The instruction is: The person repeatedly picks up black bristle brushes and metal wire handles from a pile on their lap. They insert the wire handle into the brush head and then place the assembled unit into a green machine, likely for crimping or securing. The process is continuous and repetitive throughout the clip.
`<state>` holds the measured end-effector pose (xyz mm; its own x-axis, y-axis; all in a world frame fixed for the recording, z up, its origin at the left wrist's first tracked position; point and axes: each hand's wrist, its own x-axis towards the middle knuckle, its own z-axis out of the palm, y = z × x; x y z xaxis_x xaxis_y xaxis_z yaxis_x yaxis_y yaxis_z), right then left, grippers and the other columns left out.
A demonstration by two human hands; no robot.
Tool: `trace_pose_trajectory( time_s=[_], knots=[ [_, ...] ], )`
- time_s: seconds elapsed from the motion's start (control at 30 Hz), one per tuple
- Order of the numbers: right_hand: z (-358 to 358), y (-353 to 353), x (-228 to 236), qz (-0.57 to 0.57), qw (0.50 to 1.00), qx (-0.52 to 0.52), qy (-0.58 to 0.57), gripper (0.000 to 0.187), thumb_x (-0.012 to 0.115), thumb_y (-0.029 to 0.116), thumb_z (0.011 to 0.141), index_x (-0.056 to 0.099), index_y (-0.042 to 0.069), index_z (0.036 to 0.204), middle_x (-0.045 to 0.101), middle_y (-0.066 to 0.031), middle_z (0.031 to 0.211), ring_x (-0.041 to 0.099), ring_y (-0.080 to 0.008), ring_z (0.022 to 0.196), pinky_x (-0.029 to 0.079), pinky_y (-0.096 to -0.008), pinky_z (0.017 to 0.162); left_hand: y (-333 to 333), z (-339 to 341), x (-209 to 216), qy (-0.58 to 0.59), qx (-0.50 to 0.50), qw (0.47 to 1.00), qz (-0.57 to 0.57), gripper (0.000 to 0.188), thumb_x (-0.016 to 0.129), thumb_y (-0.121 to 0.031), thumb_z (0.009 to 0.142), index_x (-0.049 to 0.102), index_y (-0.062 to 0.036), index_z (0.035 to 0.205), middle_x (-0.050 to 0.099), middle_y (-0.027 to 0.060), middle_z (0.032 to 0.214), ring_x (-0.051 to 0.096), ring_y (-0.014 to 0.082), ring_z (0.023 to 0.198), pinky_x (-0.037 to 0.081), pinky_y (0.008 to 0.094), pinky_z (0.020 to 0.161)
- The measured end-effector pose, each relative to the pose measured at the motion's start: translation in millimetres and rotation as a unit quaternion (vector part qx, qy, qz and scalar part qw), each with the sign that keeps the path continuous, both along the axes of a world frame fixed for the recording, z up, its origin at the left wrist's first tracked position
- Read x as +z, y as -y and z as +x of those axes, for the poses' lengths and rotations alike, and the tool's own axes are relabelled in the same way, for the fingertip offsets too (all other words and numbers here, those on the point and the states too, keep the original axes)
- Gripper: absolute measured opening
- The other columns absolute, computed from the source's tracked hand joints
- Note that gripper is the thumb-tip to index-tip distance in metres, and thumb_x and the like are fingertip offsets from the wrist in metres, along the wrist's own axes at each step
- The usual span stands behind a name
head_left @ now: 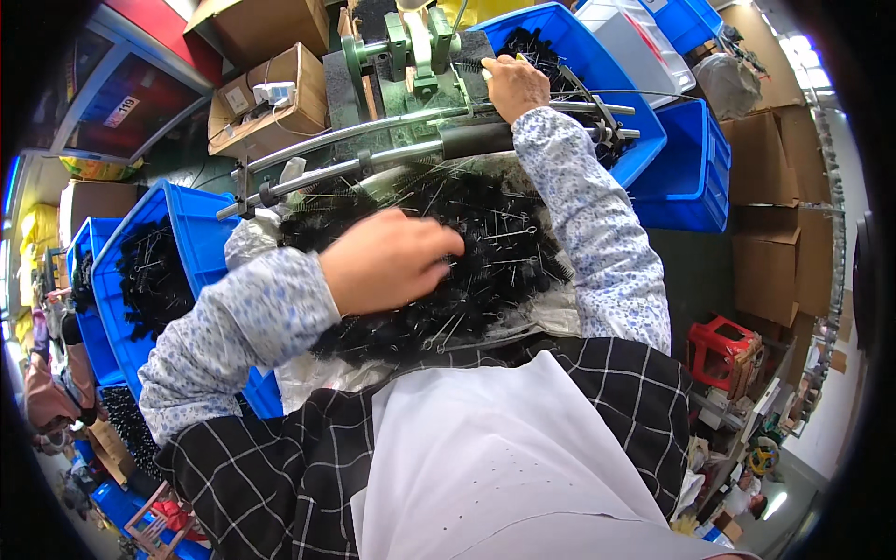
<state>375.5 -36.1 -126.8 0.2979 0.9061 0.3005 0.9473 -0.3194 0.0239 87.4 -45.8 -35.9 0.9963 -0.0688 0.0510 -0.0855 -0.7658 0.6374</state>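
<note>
A large heap of small black-bristled wire brushes (485, 219) with thin looped metal ends lies in front of me. Over its left part hangs my left hand (397, 261), fingers bent and smeared by motion; whether it holds a brush cannot be made out. Farther off, my right hand (516, 86) is closed at the right side of a green machine (425, 65). A single black wire brush (469, 65) reaches left from its fingertips toward the machine. Two metal rails (373, 161) cross between the machine and the heap, below my right wrist.
A blue bin (616, 75) with more black brushes stands at the far right, beside another blue bin (695, 168). On the left is a blue bin (177, 252) with brushes. An open cardboard box (271, 103) sits far left; a red stool (719, 353) stands right.
</note>
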Motion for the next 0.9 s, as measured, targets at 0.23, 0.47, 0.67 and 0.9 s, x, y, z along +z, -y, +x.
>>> trace_pose_trajectory(
  time_s=[0.23,0.47,0.67,0.9],
  knots=[
    [3,-12,-16,-0.003,0.999,-0.001,-0.034,0.021,0.055,0.021,0.083,0.066,0.016,0.100,0.064,-0.0062,0.092,0.062,-0.0242,0.086,0.047,-0.0374,0.080,16,3,-27,-0.128,-0.108,0.980,0.111,0.029,0.061,-0.014,0.077,0.051,-0.0033,0.102,0.054,0.0098,0.097,0.057,0.0253,0.082,0.046,0.0339,0.076],
    [18,-18,-28,0.022,0.998,0.049,-0.021,0.023,0.054,0.022,0.084,0.064,0.017,0.104,0.062,-0.0042,0.096,0.058,-0.0241,0.089,0.044,-0.0360,0.085,12,-1,-20,-0.105,-0.105,0.987,0.064,0.024,0.061,-0.011,0.076,0.053,-0.0054,0.098,0.054,0.0090,0.096,0.057,0.0259,0.079,0.047,0.0345,0.074],
    [15,-21,-22,-0.030,0.999,0.039,-0.003,0.036,0.056,0.030,0.084,0.056,0.019,0.118,0.056,-0.0038,0.105,0.052,-0.0233,0.098,0.039,-0.0399,0.088,-4,-10,11,-0.126,-0.060,0.990,-0.022,0.020,0.060,-0.013,0.081,0.054,-0.0078,0.099,0.056,0.0075,0.097,0.058,0.0270,0.081,0.047,0.0366,0.073],
    [25,-4,-32,0.026,0.997,-0.010,-0.074,0.035,0.058,0.029,0.077,0.060,0.009,0.106,0.061,-0.0106,0.105,0.050,-0.0287,0.110,0.039,-0.0442,0.089,-26,-21,35,-0.067,0.029,0.988,-0.136,0.025,0.063,-0.004,0.077,0.054,-0.0050,0.101,0.054,0.0106,0.100,0.057,0.0265,0.090,0.048,0.0327,0.078]
  ],
)
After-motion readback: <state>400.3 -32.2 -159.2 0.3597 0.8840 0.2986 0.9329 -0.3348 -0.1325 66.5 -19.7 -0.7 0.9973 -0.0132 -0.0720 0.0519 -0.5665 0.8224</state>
